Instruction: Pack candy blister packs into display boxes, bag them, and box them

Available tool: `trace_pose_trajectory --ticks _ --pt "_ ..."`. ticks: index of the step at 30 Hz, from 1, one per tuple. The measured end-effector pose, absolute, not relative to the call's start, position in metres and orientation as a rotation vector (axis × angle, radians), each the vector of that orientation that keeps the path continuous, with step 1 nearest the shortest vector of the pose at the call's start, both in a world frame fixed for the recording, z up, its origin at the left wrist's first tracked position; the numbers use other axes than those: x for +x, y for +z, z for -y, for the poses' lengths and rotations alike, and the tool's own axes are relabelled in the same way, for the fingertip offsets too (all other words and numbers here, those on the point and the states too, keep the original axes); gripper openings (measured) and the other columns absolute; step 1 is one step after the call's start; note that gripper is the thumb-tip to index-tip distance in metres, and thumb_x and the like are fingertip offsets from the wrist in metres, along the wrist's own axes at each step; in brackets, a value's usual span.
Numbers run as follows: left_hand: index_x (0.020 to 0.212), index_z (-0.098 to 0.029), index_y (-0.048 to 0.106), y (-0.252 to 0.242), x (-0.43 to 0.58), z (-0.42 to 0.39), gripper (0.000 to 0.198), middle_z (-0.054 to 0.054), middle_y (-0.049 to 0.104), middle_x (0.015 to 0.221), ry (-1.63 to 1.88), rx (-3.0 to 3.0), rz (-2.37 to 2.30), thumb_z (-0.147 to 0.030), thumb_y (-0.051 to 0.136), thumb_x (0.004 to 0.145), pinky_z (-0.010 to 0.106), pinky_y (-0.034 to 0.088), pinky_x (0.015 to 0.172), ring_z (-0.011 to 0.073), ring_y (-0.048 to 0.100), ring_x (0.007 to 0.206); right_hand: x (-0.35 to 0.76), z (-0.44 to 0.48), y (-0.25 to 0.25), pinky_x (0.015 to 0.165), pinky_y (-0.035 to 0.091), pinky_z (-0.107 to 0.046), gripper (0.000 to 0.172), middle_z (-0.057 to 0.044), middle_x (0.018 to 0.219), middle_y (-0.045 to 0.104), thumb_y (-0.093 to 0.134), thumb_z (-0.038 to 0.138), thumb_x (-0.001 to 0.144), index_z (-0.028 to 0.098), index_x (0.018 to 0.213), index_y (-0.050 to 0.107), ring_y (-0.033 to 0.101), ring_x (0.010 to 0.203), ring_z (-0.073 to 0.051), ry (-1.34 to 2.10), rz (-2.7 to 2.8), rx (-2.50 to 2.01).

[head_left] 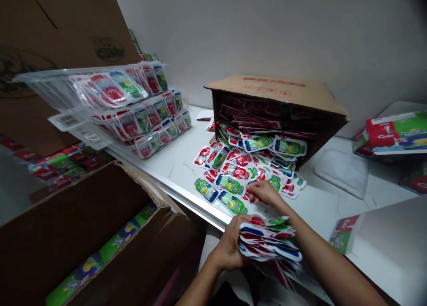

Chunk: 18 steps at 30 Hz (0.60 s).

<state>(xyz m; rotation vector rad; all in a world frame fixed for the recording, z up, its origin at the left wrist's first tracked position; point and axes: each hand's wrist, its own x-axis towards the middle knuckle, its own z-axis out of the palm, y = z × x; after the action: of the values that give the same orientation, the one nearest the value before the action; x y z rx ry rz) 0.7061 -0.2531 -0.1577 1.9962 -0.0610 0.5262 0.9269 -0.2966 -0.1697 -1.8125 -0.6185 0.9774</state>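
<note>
On my feed, left hand (231, 243) is clamped around one end of a thick stack of glossy red, green and blue bottle-shaped packets (267, 241), so the free end fans. My right hand (265, 191) is at the loose flat packets (230, 184) on the white tabletop (176, 168); can't tell if it's pinching one. Brown cardboard box (273, 86) faces me open, probably for easy reach.

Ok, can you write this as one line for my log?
left hand: holding packet stack | right hand: at loose packets | carton: open, more packets inside | clear trays: stacked
</note>
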Motion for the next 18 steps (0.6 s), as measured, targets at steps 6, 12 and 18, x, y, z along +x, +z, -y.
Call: trace_pose_trajectory --ticks 6,12,18 --pt "0.112 -0.021 0.056 -0.155 0.704 0.253 0.051 0.009 0.06 0.118 0.522 1.976 0.018 -0.026 0.076 0.065 0.041 0.049 0.096 0.0276 0.057 0.111 0.922 0.273 -0.168 0.039 0.034 -0.022 0.026 0.001 0.047 0.056 0.062 0.038 0.074 0.018 0.059 0.055 0.044 0.038 -0.009 0.871 0.678 -1.81" --pt "0.113 -0.019 0.055 -0.159 0.709 0.248 0.055 0.011 0.058 0.115 0.51 1.946 0.008 -0.02 0.075 0.062 0.041 0.048 0.096 0.0284 0.056 0.111 0.936 0.323 -0.116 0.066 0.041 -0.025 0.019 0.002 0.072 0.053 0.063 0.03 0.067 0.02 0.061 0.049 0.05 0.071 -0.013 0.605 0.93 -1.707" --pt "0.123 -0.022 0.048 -0.164 0.721 0.243 0.069 0.01 0.053 0.124 0.468 1.927 -0.007 -0.016 0.075 0.059 0.041 0.046 0.098 0.0282 0.055 0.113 0.931 0.387 -0.073 0.061 0.036 -0.023 0.007 0.003 0.068 0.05 0.049 0.013 0.071 0.02 0.068 0.048 0.044 0.066 -0.012 0.786 1.44 -1.767"
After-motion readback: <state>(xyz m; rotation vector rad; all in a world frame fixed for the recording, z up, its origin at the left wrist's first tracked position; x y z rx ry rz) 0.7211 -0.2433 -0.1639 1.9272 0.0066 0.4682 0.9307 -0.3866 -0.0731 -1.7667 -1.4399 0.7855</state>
